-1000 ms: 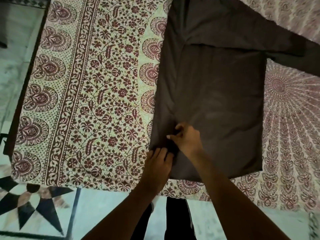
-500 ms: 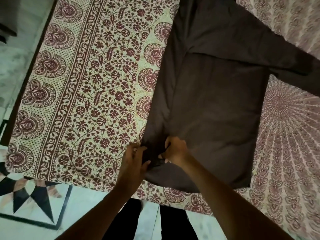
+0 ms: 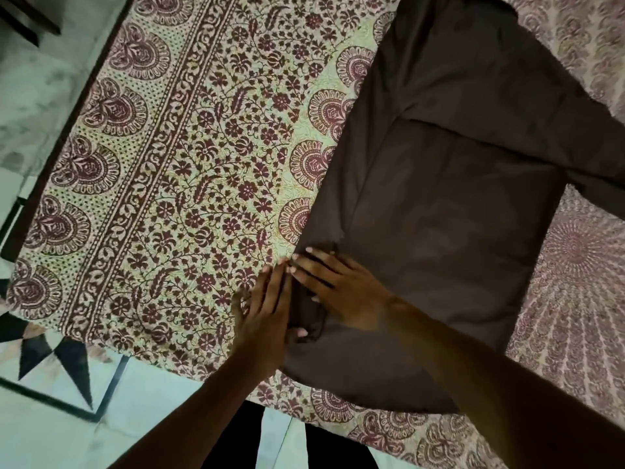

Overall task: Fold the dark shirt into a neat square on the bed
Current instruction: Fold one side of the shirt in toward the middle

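Note:
The dark brown shirt (image 3: 439,231) lies spread on the patterned bed (image 3: 186,198), its left side folded inward along a long crease. One sleeve (image 3: 595,157) stretches out to the right edge of the view. My right hand (image 3: 338,286) lies flat on the shirt's lower left part, fingers spread and pointing left. My left hand (image 3: 267,319) rests beside it along the shirt's left edge, fingers straight and together on the bedspread, thumb touching a small bunched fold of fabric. Neither hand grips the cloth.
The bed's front edge runs diagonally below my hands, with pale marble floor (image 3: 50,418) and a black star inlay (image 3: 54,353) beyond it. My dark-trousered legs (image 3: 236,445) stand against the bed. A dark furniture corner (image 3: 27,18) sits at top left.
Both hands were pinching the shirt's lower left edge; they have let go and now lie flat. The view has shifted, so the shirt sits further right.

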`<state>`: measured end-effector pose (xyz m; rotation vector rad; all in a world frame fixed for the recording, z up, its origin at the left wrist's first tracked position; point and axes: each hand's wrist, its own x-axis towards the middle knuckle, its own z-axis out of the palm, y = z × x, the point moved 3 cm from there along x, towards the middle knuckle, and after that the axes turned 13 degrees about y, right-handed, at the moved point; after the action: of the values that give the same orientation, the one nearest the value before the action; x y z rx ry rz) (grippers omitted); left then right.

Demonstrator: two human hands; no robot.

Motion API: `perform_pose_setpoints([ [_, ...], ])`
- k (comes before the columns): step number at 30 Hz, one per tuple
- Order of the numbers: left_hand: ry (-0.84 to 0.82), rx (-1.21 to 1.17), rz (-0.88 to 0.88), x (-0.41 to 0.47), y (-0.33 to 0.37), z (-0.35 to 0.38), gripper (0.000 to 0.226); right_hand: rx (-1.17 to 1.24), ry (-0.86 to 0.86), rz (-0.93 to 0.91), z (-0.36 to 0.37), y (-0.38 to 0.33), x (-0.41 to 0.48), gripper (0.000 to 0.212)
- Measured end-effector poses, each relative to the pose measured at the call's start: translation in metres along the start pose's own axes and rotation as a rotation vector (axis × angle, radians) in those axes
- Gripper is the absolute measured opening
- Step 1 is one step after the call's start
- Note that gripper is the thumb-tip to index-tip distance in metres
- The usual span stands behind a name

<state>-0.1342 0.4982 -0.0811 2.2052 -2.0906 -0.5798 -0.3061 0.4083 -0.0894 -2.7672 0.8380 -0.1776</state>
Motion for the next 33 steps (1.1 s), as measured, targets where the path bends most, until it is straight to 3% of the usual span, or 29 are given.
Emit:
perform_pose_setpoints([
  [2, -0.012, 0.015, -0.011, -0.002, -0.003, 0.007, 0.126, -0.062, -0.052, -0.162, -0.001, 0.026, 0.005, 0.066],
  [4, -0.018, 0.025, -0.022, -0.002, -0.002, 0.010, 0.132, -0.133, -0.063, -0.171, -0.009, 0.062, 0.013, 0.071],
  [9, -0.059, 0.100, -0.009, 0.008, 0.008, 0.001, 0.144, -0.302, 0.019, 0.331, -0.043, 0.161, 0.037, 0.073],
  [12, -0.113, 0.139, 0.073, 0.021, 0.014, -0.009, 0.151, -0.277, 0.027, 0.392, -0.058, 0.178, 0.051, 0.077],
  [14, -0.159, 0.138, 0.107, 0.028, 0.016, -0.011, 0.152, -0.286, 0.080, 0.306, -0.057, 0.168, 0.057, 0.082],
  [16, -0.196, 0.136, 0.117, 0.032, 0.014, -0.013, 0.152, -0.250, 0.099, 0.095, -0.044, 0.136, 0.053, 0.083],
  [19, -0.238, 0.100, 0.123, 0.033, 0.009, -0.013, 0.152, -0.142, -0.012, -0.187, -0.020, 0.095, 0.028, 0.082],
  [21, -0.241, 0.078, 0.134, 0.035, 0.007, -0.014, 0.152, -0.146, -0.021, -0.172, -0.016, 0.100, 0.016, 0.078],
  [25, -0.206, 0.098, 0.129, 0.037, 0.011, -0.019, 0.150, -0.246, 0.062, 0.215, -0.033, 0.143, 0.019, 0.077],
  [27, -0.134, 0.097, 0.117, 0.040, 0.017, -0.023, 0.142, -0.233, 0.076, 0.317, -0.043, 0.154, 0.028, 0.083],
  [29, -0.104, 0.119, 0.104, 0.043, 0.020, -0.020, 0.138, -0.213, 0.091, 0.238, -0.046, 0.149, 0.035, 0.085],
  [32, -0.124, 0.142, 0.118, 0.042, 0.020, -0.011, 0.147, -0.193, -0.005, -0.078, -0.037, 0.139, 0.030, 0.082],
  [33, -0.118, 0.142, 0.120, 0.041, 0.019, -0.009, 0.149, -0.199, -0.037, -0.105, -0.034, 0.141, 0.026, 0.080],
])
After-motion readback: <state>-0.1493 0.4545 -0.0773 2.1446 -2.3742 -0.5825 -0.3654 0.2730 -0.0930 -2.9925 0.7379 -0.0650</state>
